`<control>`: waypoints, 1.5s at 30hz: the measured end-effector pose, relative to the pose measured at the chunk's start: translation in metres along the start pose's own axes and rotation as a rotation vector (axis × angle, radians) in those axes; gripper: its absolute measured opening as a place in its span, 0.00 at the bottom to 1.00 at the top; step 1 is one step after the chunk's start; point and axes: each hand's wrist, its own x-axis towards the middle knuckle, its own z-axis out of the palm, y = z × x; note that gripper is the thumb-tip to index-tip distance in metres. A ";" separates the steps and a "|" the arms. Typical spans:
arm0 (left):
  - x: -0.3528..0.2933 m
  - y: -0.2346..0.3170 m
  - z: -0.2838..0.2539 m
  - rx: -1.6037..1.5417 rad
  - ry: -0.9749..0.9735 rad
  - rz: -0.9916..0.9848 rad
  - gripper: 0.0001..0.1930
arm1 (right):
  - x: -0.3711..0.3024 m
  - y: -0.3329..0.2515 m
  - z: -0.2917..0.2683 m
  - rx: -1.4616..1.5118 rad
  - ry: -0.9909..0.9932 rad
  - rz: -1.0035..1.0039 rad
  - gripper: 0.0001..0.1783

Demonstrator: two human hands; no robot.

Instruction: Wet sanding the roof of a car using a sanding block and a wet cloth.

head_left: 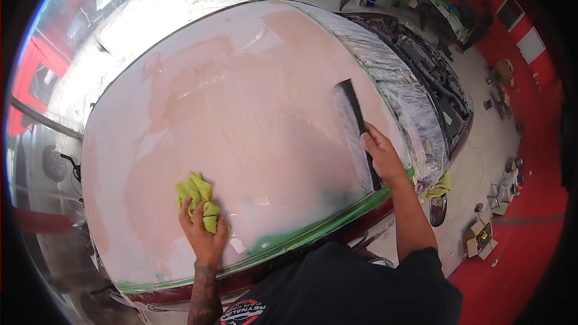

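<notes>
Here, a car panel (pixel 241 120), coated in pale pink filler, fills the view; its near edge shows green (pixel 283 241) beneath, and clear plastic sheeting (pixel 403 96) masks the far right side. Judged from the surface, the work is well along: most of the panel is smooth and evenly dull, while darker pink patches at upper left and a greenish, thinner zone near the front edge appear yet to be levelled. A long black sanding block (pixel 358 132) lies flat on the panel at right, under the right hand (pixel 382 156), whose fingers are curled round the block's near end. The left hand (pixel 203 229) rests on the panel near the front edge, fingers closed over a crumpled yellow-green rag (pixel 197 195). A second rag (pixel 439 186) hangs off the panel's right corner. Boxes (pixel 480 238) sit on the red floor (pixel 524 247) beyond.
</notes>
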 end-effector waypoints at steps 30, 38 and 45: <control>0.126 0.332 0.296 -0.090 -0.624 0.863 0.23 | -0.113 0.153 -0.054 0.683 0.725 -0.278 0.42; 0.199 0.194 0.208 0.160 -0.198 0.333 0.19 | -0.105 0.145 -0.052 0.628 0.793 -0.232 0.42; 0.189 -0.030 0.066 0.418 0.097 -0.345 0.28 | -0.108 0.137 -0.048 0.678 0.750 -0.235 0.42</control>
